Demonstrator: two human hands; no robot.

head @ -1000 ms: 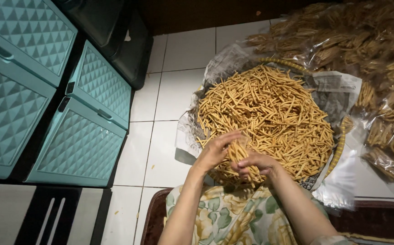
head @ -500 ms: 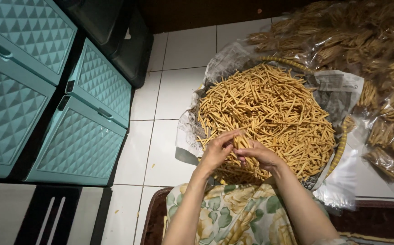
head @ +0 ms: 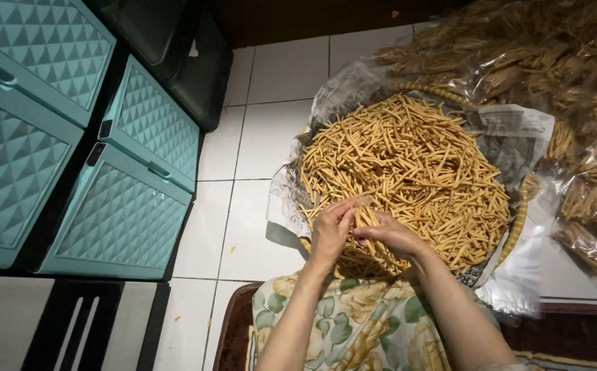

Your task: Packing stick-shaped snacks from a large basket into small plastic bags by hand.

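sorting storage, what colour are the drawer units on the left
Teal, with a raised diamond pattern on the drawer units, in the head view.

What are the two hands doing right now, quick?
Left hand: closed around a small bundle of snack sticks.
Right hand: fingers curled on the same bundle, holding it.

Matt, dry-looking snack sticks (head: 408, 165) lie on crumpled printed newspaper (head: 518, 134) in a woven tray (head: 518, 223). Glossy clear plastic bags (head: 573, 75) crinkle nearby. Floor tiles (head: 271, 137) are smooth, glazed; teal plastic drawers (head: 126, 206) are faceted, semi-gloss.
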